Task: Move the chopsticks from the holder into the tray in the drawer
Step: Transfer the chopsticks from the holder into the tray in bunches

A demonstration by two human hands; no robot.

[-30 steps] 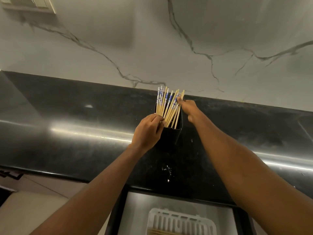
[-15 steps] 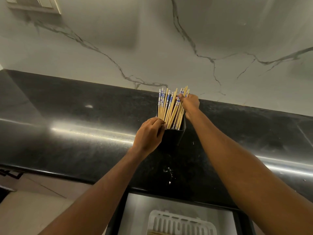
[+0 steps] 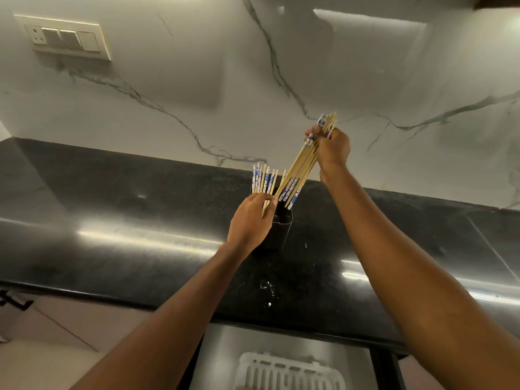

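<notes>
A black holder [image 3: 281,229] stands on the dark counter near the wall. My right hand [image 3: 332,149] grips a bundle of wooden chopsticks [image 3: 302,170] with blue-and-white ends, lifted up and to the right, their lower ends just above the holder's rim. My left hand [image 3: 250,220] is curled round the holder's left side and holds the remaining chopsticks [image 3: 263,180], which stand upright in it. The white slotted tray [image 3: 289,372] lies in the open drawer [image 3: 219,358] at the bottom edge.
The glossy black counter [image 3: 112,226] runs the full width, with a small wet patch [image 3: 267,288] in front of the holder. Behind it rises a white marble wall with a switch plate [image 3: 64,38] at the upper left.
My right hand has pulled a bundle of chopsticks up and to the right, out of the holder. My left hand has stayed at the holder. The camera has tilted up.
</notes>
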